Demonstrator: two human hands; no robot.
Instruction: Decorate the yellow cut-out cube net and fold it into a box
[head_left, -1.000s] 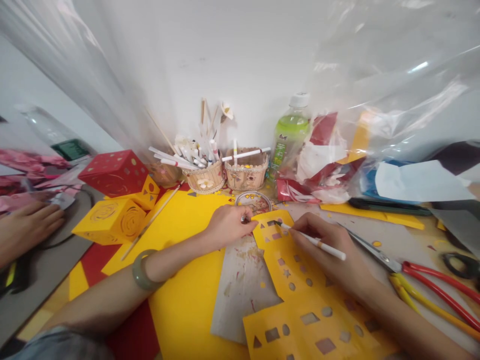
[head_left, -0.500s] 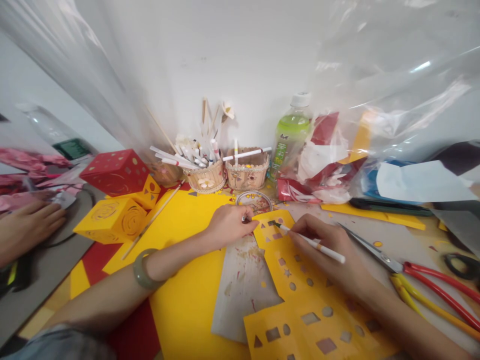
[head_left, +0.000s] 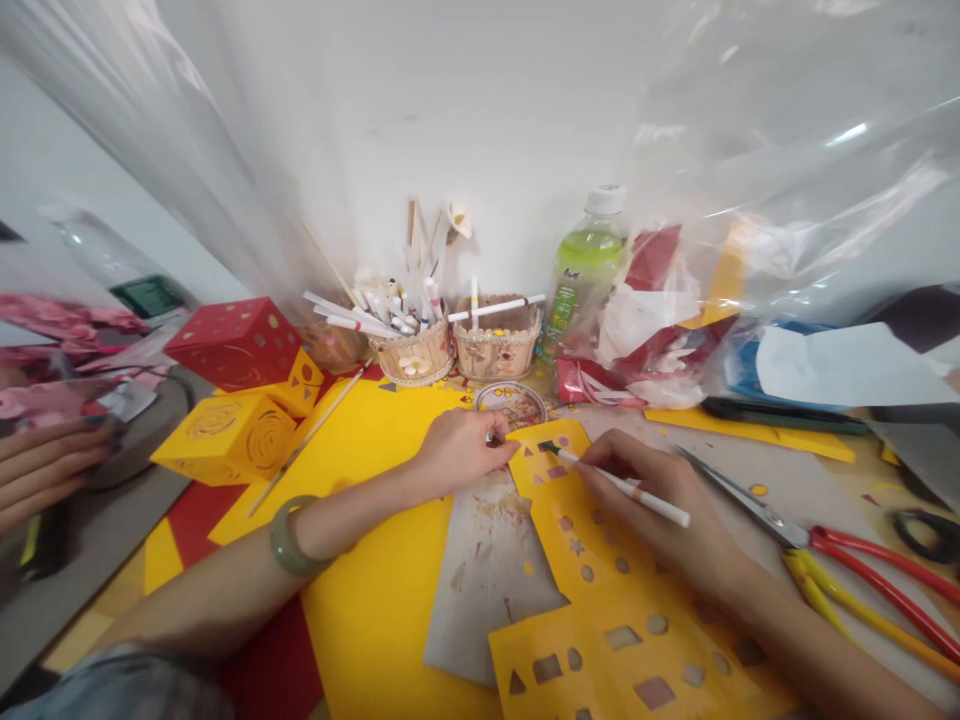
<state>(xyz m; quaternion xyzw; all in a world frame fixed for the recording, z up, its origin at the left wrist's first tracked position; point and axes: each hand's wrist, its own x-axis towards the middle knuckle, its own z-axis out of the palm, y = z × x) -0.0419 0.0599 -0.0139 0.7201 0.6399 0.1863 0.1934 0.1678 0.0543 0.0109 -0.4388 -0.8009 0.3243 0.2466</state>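
My right hand [head_left: 652, 490] is closed around a white marker pen [head_left: 637, 492]. Its dark tip rests at a cut-out near the top of a yellow paper sheet [head_left: 540, 515] with punched shapes. With thumb and fingers pinched together, my left hand [head_left: 465, 450] grips the sheet's upper left corner. A small dark-and-white thing [head_left: 490, 438] shows within its curled fingers; I cannot tell what it is. Another part of yellow paper with larger holes [head_left: 540, 635] lies nearer to me, under my right forearm.
Scissors [head_left: 780, 520] with red and yellow handles lie at right. Behind stand two decorated baskets [head_left: 412, 358] of pens and a green drink bottle [head_left: 581, 280]. Red [head_left: 232, 345] and yellow [head_left: 225, 435] paper boxes sit left. Another person's hand [head_left: 45, 470] is at far left.
My hands, the marker and the sheet stay almost where they were. At far left, the other person's hand has shifted leftward.
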